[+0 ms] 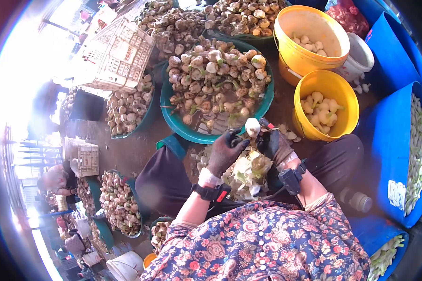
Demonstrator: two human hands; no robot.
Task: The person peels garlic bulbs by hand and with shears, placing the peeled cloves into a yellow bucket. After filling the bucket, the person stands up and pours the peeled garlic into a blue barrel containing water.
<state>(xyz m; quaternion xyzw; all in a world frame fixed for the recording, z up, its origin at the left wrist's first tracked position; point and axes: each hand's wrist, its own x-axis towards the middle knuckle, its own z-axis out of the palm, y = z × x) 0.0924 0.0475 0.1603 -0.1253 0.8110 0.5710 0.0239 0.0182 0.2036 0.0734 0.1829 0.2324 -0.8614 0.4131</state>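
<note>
In the head view, a smooth, round white bulb (252, 127) sits between dark-gloved hands, just beyond the round green plastic tub's (178, 125) near rim. The left hand (226, 152) and right hand (275, 145) curl inward; which one pinches the bulb cannot be told. It looks light, firm, slightly slippery and easily bruised, probably best held around its widest part.

white bulb (252, 127), green tub (183, 131), yellow buckets (330, 131), navy floral shirt (262, 239)
</note>
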